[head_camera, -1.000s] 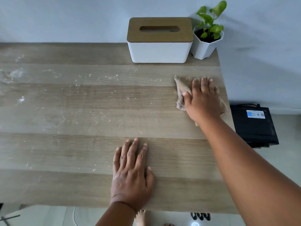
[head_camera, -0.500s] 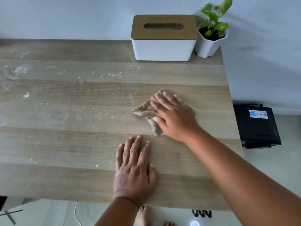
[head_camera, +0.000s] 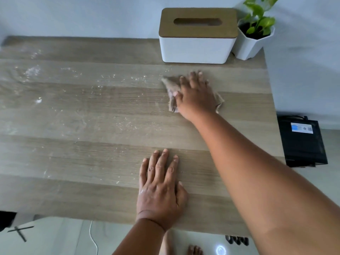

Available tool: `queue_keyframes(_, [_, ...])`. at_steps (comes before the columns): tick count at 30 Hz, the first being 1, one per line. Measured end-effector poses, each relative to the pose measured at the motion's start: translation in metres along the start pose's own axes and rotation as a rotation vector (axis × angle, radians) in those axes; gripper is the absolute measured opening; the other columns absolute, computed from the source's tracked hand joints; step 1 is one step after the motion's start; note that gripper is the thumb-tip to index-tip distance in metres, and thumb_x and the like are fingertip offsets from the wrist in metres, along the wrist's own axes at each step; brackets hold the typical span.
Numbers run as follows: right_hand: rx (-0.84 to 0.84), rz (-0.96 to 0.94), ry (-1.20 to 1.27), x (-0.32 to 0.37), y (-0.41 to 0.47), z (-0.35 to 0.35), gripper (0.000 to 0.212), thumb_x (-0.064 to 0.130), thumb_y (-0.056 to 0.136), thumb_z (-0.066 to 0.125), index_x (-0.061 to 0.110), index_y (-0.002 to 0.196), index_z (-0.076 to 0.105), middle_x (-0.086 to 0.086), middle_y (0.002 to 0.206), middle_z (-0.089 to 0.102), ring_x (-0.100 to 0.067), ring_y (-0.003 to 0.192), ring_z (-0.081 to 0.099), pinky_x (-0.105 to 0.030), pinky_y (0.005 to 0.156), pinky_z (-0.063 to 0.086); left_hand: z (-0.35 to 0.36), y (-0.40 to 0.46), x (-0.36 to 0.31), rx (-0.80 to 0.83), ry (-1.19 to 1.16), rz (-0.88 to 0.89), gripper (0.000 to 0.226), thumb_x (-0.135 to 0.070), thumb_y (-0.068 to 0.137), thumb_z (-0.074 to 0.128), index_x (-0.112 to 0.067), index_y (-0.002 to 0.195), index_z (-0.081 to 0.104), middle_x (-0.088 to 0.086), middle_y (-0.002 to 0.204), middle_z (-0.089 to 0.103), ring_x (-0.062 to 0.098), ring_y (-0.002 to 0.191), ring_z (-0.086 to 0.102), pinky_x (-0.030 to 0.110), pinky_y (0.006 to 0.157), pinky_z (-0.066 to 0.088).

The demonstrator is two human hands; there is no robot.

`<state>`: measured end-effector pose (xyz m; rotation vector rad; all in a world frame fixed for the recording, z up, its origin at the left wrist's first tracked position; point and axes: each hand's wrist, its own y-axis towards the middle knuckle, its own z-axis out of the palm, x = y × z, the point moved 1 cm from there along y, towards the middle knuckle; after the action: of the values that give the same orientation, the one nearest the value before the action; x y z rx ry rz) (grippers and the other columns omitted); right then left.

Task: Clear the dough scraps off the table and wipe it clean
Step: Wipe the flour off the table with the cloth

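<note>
The crumpled beige cloth (head_camera: 170, 91) lies flat just in front of the tissue box (head_camera: 197, 46), under the right hand (head_camera: 195, 96), whose straight fingers press it down. White flecks (head_camera: 117, 80) dust the tabletop (head_camera: 73, 190) left of the box. The left hand (head_camera: 160, 188) rests flat nearer the front edge, fingers together.

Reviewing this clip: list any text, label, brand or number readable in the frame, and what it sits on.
No text is readable.
White and blue sticker on the black box on the floor, right of the wooden table: print and a code-like square, too blurred to read.
White tissue box with wooden lid, white plant pot, beige cloth: no markings visible.
</note>
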<state>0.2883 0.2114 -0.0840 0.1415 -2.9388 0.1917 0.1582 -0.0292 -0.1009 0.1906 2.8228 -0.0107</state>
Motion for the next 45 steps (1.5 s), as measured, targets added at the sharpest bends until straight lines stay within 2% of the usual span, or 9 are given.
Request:
queue_keyframes(7, [0.021,-0.352,-0.120,-0.046,-0.104,0.010,0.069,0.062,0.102,0.033,0.024,0.159,0.038,-0.005,0.171,0.024,-0.029,0.159,0.019,-0.052,0.126,0.021,0.001,-0.001,-0.002,-0.012,0.003,0.012,0.068,-0.036,0.083,0.052,-0.016,0.148,0.054,0.010,0.163,0.039,0.030,0.155,0.028,0.058,0.124,0.023])
queue_keyframes(13, [0.000,-0.047,-0.114,-0.127,-0.091,-0.005,0.070,0.061,0.105,0.014,0.024,0.164,0.023,-0.003,0.174,0.008,-0.028,0.161,0.003,-0.054,0.129,0.011,0.001,0.001,-0.003,-0.011,-0.011,0.011,0.069,-0.036,0.083,0.052,-0.018,0.149,0.052,0.008,0.164,0.038,0.029,0.156,0.024,0.057,0.125,0.020])
queue_keyframes(19, [-0.029,0.159,-0.044,-0.067,-0.028,-0.003,0.069,0.056,0.102,0.028,0.021,0.161,0.028,-0.014,0.173,0.011,-0.039,0.159,0.006,-0.057,0.128,0.011,0.000,0.001,-0.002,-0.016,-0.005,-0.001,0.069,-0.035,0.083,0.052,-0.018,0.149,0.053,0.009,0.164,0.038,0.029,0.156,0.025,0.057,0.125,0.021])
queue_keyframes(25, [0.000,-0.101,-0.036,-0.015,-0.073,0.014,0.070,0.059,0.102,0.032,0.022,0.161,0.030,-0.011,0.173,0.013,-0.036,0.160,0.006,-0.055,0.128,0.010,0.002,0.001,-0.001,-0.011,0.015,-0.003,0.069,-0.037,0.083,0.051,-0.018,0.150,0.051,0.009,0.163,0.038,0.030,0.155,0.027,0.056,0.126,0.019])
queue_keyframes(31, [0.032,-0.331,-0.108,-0.087,-0.179,0.015,0.061,0.057,0.107,0.031,0.025,0.158,0.041,-0.001,0.170,0.026,-0.026,0.160,0.017,-0.057,0.124,0.024,0.004,0.000,-0.003,-0.030,0.014,0.012,0.068,-0.035,0.083,0.051,-0.017,0.148,0.053,0.009,0.163,0.039,0.030,0.155,0.027,0.056,0.125,0.020])
queue_keyframes(34, [0.066,-0.223,-0.171,-0.135,-0.193,0.005,0.063,0.060,0.109,0.016,0.028,0.162,0.026,0.001,0.173,0.011,-0.022,0.161,0.002,-0.058,0.128,0.014,0.004,0.000,-0.004,-0.031,0.006,0.009,0.068,-0.036,0.084,0.051,-0.018,0.150,0.050,0.009,0.163,0.038,0.029,0.156,0.026,0.055,0.126,0.017])
queue_keyframes(37, [0.020,-0.034,-0.126,-0.141,-0.166,-0.002,0.066,0.058,0.107,0.014,0.024,0.163,0.026,-0.001,0.173,0.010,-0.023,0.161,0.001,-0.055,0.129,0.010,0.003,0.002,-0.004,-0.027,0.008,0.003,0.068,-0.036,0.085,0.050,-0.018,0.150,0.050,0.009,0.163,0.038,0.028,0.156,0.025,0.054,0.127,0.016])
queue_keyframes(41, [-0.002,0.134,-0.089,-0.098,-0.111,0.000,0.073,0.058,0.100,0.013,0.021,0.162,0.028,-0.011,0.173,0.010,-0.034,0.160,0.002,-0.056,0.129,0.007,0.001,0.001,-0.003,-0.013,0.011,-0.007,0.068,-0.037,0.086,0.048,-0.018,0.151,0.049,0.009,0.164,0.037,0.028,0.157,0.023,0.054,0.127,0.015])
queue_keyframes(45, [0.002,0.055,-0.052,-0.041,-0.098,0.010,0.074,0.061,0.099,0.024,0.021,0.161,0.031,-0.014,0.173,0.013,-0.040,0.159,0.004,-0.058,0.128,0.007,0.000,0.001,-0.002,-0.007,0.025,-0.013,0.069,-0.038,0.084,0.048,-0.018,0.151,0.049,0.009,0.163,0.037,0.029,0.156,0.024,0.053,0.128,0.013])
